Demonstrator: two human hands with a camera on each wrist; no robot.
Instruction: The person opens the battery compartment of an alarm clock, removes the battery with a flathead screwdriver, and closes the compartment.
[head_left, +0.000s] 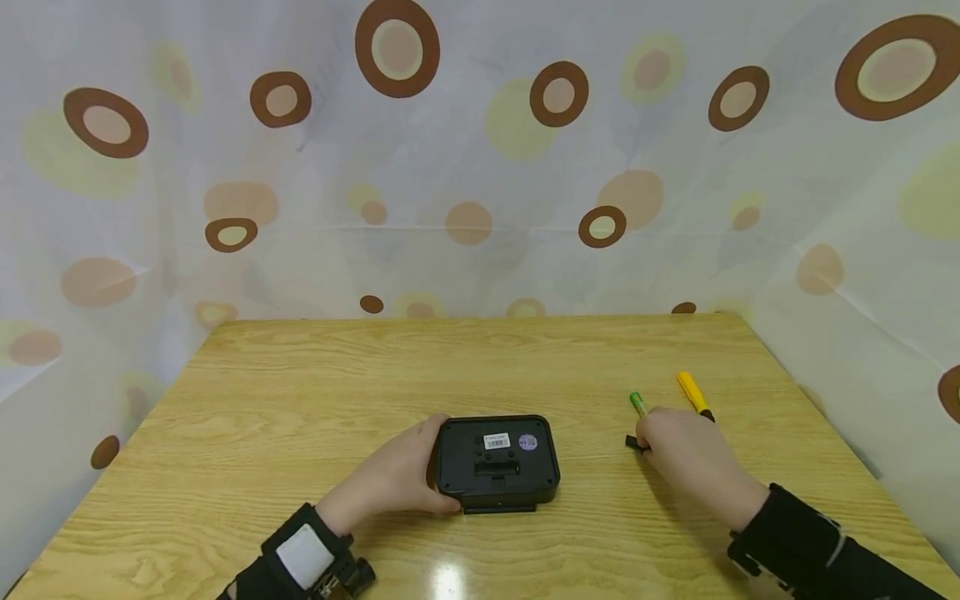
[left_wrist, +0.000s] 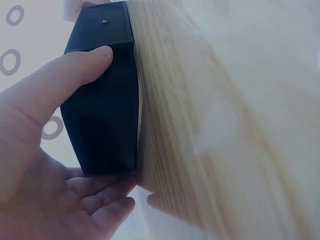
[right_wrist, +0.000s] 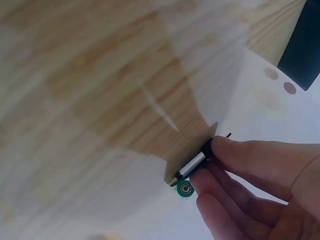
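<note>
Worktop (head_left: 315, 367): pale wood, grain running roughly left-right, fills the lower half of the head frame; far edge straight across mid-frame, sides flaring toward the bottom corners. Bright glare spot (head_left: 447, 581) at bottom centre. Patterned sheet (head_left: 450, 142) behind and down both sides: off-white, brown rings, tan and yellow-green discs, some creases, worst at right. Black device (head_left: 498, 492) sits lower centre, back face to the head camera, white barcode label (head_left: 497, 441) and round purple sticker (head_left: 528, 442) on it. Left hand (head_left: 401, 471) grips its left side, thumb on the near edge. Right hand (head_left: 690, 450), lower right, pinches a small black piece (head_left: 634, 443); green-ended cylinder (head_left: 637, 404) right by its fingers, can't tell if held too. Yellow-handled tool (head_left: 691, 392) on the worktop just beyond, partly hidden by that hand. Black cuffs (head_left: 791, 533) on both wrists.
</note>
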